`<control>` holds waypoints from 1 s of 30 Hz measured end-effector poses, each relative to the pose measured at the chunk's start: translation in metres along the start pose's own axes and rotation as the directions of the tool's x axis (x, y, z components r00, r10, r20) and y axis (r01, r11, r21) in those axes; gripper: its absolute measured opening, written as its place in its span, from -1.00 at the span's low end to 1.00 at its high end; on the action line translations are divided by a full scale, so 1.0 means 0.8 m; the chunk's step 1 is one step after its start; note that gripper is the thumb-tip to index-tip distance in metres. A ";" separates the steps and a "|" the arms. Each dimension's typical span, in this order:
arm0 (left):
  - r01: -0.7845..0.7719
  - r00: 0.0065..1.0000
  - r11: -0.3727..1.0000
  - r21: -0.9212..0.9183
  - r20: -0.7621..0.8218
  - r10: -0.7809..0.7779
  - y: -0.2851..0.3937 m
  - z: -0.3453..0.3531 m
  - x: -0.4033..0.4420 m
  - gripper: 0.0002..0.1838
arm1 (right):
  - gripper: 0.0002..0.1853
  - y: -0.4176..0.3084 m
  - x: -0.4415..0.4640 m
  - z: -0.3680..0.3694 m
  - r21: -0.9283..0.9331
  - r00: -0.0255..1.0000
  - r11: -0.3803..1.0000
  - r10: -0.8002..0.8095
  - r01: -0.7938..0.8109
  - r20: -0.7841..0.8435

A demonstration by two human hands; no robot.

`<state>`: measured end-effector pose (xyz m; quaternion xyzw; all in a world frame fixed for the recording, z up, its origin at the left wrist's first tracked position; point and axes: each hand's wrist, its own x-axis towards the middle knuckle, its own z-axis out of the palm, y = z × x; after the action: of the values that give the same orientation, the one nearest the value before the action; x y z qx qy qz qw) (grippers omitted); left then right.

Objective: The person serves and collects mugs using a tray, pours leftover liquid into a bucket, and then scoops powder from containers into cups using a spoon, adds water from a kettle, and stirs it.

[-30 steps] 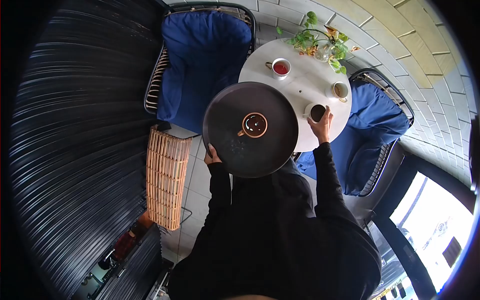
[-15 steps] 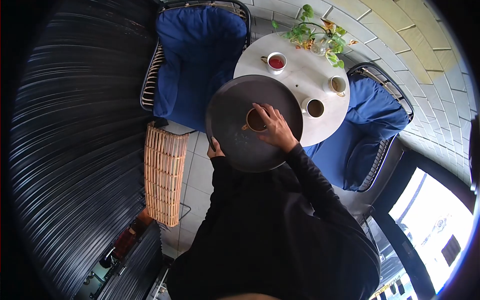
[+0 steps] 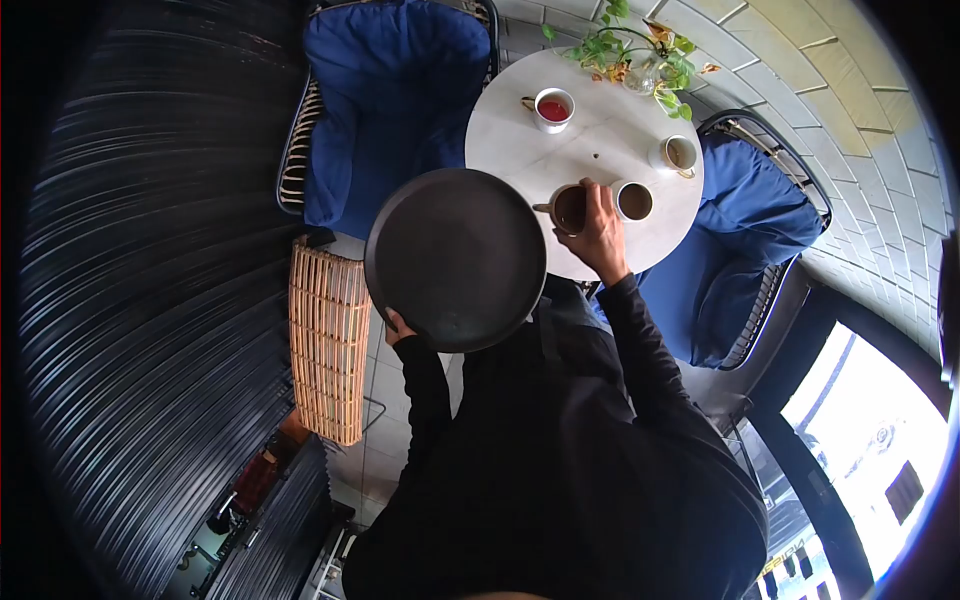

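My left hand (image 3: 399,327) grips the near left rim of a round dark tray (image 3: 455,260), its fingers partly hidden beneath. Nothing stands on the tray, which is held beside the table's near left edge. With its fingers closed around the rim, my right hand (image 3: 600,235) holds a brown cup (image 3: 568,211) of dark drink over the near part of the round table (image 3: 520,150); whether the cup touches the tabletop I cannot tell. Just right of it stands a white cup (image 3: 632,202) of dark drink. Farther back are a white cup (image 3: 553,110) of red drink and another white cup (image 3: 675,155).
A glass vase (image 3: 643,80) with a trailing plant (image 3: 605,48) stands at the table's back edge by the brick wall. Blue-cushioned chairs flank the table, one at left (image 3: 395,110) and one at right (image 3: 735,215). A rattan piece (image 3: 328,345) is at my left.
My right hand has lifted the brown cup from the tray and carried it right, over the table. The tray in my left hand has moved left and toward me.
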<state>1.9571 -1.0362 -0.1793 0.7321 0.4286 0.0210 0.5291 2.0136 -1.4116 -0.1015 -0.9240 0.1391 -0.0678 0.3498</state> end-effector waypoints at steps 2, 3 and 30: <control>0.058 0.997 0.997 -0.050 -0.051 -0.060 0.000 -0.012 0.000 -0.34 | -0.13 0.015 0.002 0.011 -0.014 1.000 1.000 0.007 -0.008 -0.021; 0.055 0.997 0.997 -0.048 -0.051 -0.057 0.005 -0.014 -0.002 -0.34 | -0.12 0.024 0.001 0.020 -0.036 0.999 0.998 0.044 -0.045 -0.030; 0.121 0.993 0.991 -0.061 0.014 -0.121 0.025 -0.007 -0.043 -0.28 | -0.09 0.085 -0.065 0.100 0.035 0.979 0.994 0.107 -0.103 -0.171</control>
<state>1.9448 -1.0560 -0.1460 0.6881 0.4687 -0.0017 0.5539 1.9676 -1.3942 -0.2075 -0.9014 0.2166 -0.1307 0.3514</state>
